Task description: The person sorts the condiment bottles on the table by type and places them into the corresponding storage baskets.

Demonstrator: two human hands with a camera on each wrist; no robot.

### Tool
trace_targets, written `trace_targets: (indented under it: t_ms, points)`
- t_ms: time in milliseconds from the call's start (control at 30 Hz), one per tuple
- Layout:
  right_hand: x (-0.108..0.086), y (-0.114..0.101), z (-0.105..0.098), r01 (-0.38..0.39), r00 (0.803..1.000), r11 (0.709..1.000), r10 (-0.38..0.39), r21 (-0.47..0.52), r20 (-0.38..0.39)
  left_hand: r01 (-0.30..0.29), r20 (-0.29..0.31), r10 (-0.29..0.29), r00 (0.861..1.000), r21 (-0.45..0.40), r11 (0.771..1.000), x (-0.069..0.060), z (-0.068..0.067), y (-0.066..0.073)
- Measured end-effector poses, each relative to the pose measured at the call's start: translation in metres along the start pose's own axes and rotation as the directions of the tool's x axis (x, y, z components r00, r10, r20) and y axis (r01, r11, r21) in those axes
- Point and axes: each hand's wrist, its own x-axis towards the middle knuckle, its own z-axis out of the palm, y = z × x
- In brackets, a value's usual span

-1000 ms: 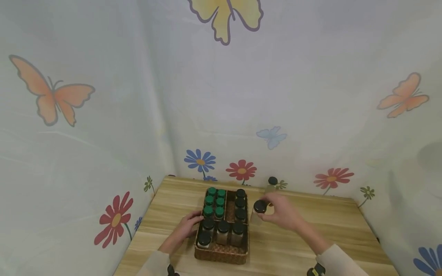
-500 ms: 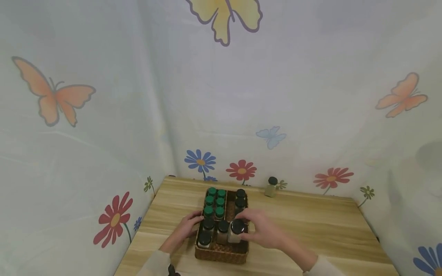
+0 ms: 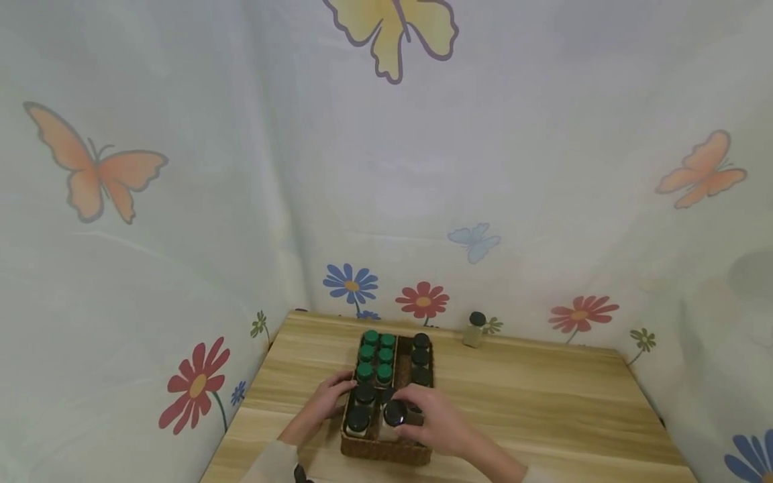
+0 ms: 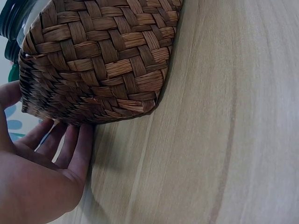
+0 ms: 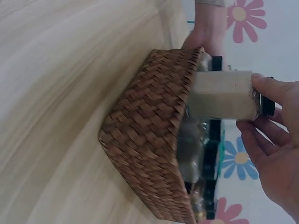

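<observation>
My right hand (image 3: 443, 424) pinches a clear jar of pale powder (image 5: 222, 95) near its black lid. The jar is upright and partly below the rim of the woven basket (image 3: 385, 451), in its front compartment. Its base is hidden by the basket wall in the right wrist view. My left hand (image 3: 326, 399) rests against the basket's left side, fingers fairly straight on the weave (image 4: 107, 70). Black-lidded jars (image 3: 357, 419) stand in the same compartment, left of the held one; my right hand partly covers others.
Small green-lidded jars (image 3: 384, 355) fill the basket's back left compartment. Black-lidded jars (image 3: 421, 357) line the right side of the back right one. Another black-lidded jar (image 3: 474, 330) stands at the back of the wooden table (image 3: 543, 396), by the printed curtain.
My right hand has carried the jar leftward from beside the basket, over its front right corner, and down into the front compartment. My left hand has stayed at the basket's side.
</observation>
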Motion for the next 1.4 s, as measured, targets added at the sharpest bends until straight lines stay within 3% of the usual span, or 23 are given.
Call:
trace_targets:
  t_ms: [267, 600, 967, 1400]
  points:
    - [0.003, 0.009, 0.025, -0.046, 0.998, 0.996, 0.042, -0.07, -0.047, 0.009, -0.026, -0.008, 1.0, 0.014, 1.0, -0.002, 0.002, 0.003]
    - [0.001, 0.021, 0.048, -0.036, 0.995, 0.991, 0.023, -0.131, -0.101, 0.015, -0.026, -0.014, 1.0, 0.007, 1.0, -0.002, 0.003, 0.001]
    - [-0.001, 0.027, 0.059, -0.057, 0.992, 0.987, 0.039, -0.149, -0.123, 0.015, -0.045, -0.015, 0.999, 0.002, 1.0, -0.003, 0.004, 0.001]
    - [0.0, 0.022, 0.062, -0.118, 0.992, 0.975, 0.107, -0.189, -0.068, 0.022, -0.011, -0.022, 1.0, -0.004, 1.0, -0.004, 0.002, 0.002]
